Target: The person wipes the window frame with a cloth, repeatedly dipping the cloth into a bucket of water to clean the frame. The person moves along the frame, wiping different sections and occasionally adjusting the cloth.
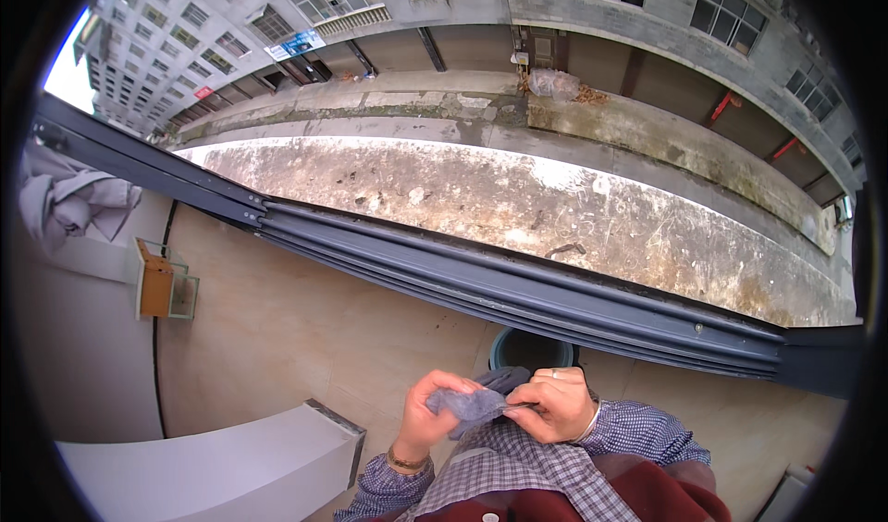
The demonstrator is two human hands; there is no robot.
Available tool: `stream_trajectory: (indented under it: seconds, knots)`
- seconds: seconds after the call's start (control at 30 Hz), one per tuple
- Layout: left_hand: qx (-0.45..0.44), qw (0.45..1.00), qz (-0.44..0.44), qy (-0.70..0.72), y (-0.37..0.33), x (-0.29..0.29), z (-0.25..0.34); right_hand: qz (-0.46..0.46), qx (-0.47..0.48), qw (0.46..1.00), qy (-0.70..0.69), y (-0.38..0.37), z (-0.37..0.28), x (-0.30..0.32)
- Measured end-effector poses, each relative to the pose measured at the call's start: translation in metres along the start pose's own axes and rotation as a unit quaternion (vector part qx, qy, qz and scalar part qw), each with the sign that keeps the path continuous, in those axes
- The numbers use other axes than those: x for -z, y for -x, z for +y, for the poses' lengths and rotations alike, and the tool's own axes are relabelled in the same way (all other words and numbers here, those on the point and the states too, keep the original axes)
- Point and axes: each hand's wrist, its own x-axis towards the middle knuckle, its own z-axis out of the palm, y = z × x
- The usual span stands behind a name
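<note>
A fuzzy grey cloth [470, 405] is stretched between my two hands in front of my body. My left hand [427, 413] is closed around one end, with the thumb along the top. With bent fingers, my right hand [557, 405] pinches the other end, where a thin dark edge shows at the fingertips. A darker grey fold [504, 380] sticks up behind the pinch. I cannot make out whether it belongs to the same cloth. Just beyond my hands, a round bucket [499, 348] with a light blue rim stands on the floor, its inside dark.
A dark grey window frame [518, 286] crosses ahead, with a weathered concrete ledge [416, 194] outside. To the left lie a white slab-like surface [213, 466], a small wood-and-glass box [166, 282] and bunched grey fabric [79, 198]. Beige tiles [268, 319] cover the floor.
</note>
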Motion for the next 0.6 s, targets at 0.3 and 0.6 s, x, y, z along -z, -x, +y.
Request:
stream_trajectory:
  seconds: [0.3,0.6]
  knots:
    - [-0.06,0.997,-0.05,-0.002,-0.024,-0.05,-0.007,-0.035,-0.15,0.978,-0.14,0.039,0.022,0.044]
    - [-0.044,0.996,-0.07,-0.033,-0.038,-0.072,-0.011,0.035,-0.058,0.997,-0.034,0.042,-0.004,0.08]
